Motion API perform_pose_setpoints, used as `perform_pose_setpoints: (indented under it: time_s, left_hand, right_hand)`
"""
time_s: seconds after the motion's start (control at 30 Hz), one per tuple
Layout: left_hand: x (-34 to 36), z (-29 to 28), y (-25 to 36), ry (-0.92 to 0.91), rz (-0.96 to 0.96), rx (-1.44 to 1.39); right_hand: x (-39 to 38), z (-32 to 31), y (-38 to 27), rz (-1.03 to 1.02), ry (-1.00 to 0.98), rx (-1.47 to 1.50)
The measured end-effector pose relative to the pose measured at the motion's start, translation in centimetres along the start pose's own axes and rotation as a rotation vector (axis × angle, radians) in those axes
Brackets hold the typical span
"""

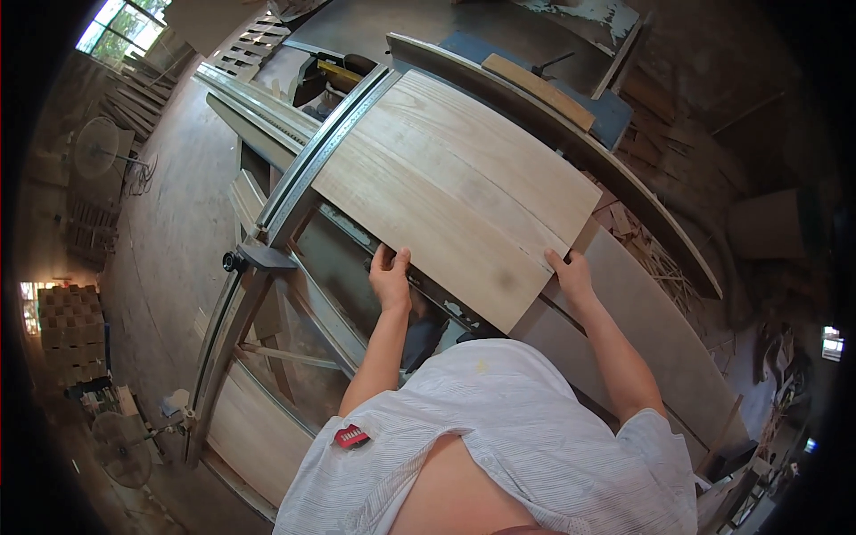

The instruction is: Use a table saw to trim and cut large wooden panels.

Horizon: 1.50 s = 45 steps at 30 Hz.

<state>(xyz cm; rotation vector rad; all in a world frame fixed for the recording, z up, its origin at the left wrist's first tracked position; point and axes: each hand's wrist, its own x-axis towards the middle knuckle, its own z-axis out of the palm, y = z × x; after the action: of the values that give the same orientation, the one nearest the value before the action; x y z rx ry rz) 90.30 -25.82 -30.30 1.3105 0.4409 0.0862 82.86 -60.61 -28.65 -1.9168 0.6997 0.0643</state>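
Observation:
A wide, pale wooden panel (446,178) lies in front of me, with several joined boards showing in its face. Its far left edge meets a long metal fence rail (325,147). My left hand (390,275) grips the near left edge, thumb on top and the other fingers beneath, partly hidden. At the right edge my right hand (571,272) holds the panel the same way, its thumb on the upper face. A dark round mark shows on the panel between my hands, close to the near corner.
Beyond the panel runs a long curved-looking metal guide (571,134), with a wooden strip (539,89) on it. Wood offcuts (646,236) are heaped at the right. A metal frame (303,294) stands to my left. A fan (98,144) and stacked blocks (67,325) stand farther left.

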Motion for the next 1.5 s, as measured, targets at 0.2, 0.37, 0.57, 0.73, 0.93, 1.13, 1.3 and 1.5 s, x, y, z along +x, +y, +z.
perform_pose_setpoints:
  time_s: [0.2, 0.37, 0.57, 0.73, 0.93, 1.13, 1.3, 1.5]
  left_hand:
    - [-0.2, 4.2, -1.3, -0.006, -0.007, -0.011]
    - [1.4, 6.5, -1.7, -0.010, -0.043, -0.037]
    - [6.0, 8.6, -1.9, 0.024, -0.078, -0.068]
    - [11.0, 9.4, -3.0, 0.066, -0.091, -0.041]
    - [19.4, 9.9, -3.2, 0.209, -0.008, 0.435]
    - [25.9, 10.7, 0.4, 0.251, -0.110, 0.409]
    - [31.7, 10.9, 3.8, 0.255, -0.151, 0.317]
    - [39.1, 9.7, 5.3, 0.285, -0.148, 0.288]
  right_hand:
    - [2.3, -3.3, -0.1, -0.001, 0.005, 0.018]
    - [5.1, -4.4, -0.4, 0.011, -0.028, 0.065]
    - [10.4, -2.8, -1.0, -0.087, 0.016, 0.045]
    - [12.6, 0.0, -2.9, 0.351, -0.293, -0.039]
    - [18.1, 3.7, -5.8, 0.348, -0.402, -0.050]
    - [22.4, 6.4, -10.8, 0.347, -0.449, -0.109]
    - [25.6, 9.0, -15.2, 0.350, -0.474, -0.059]
    - [29.5, 14.1, -18.8, 0.324, -0.511, -0.056]
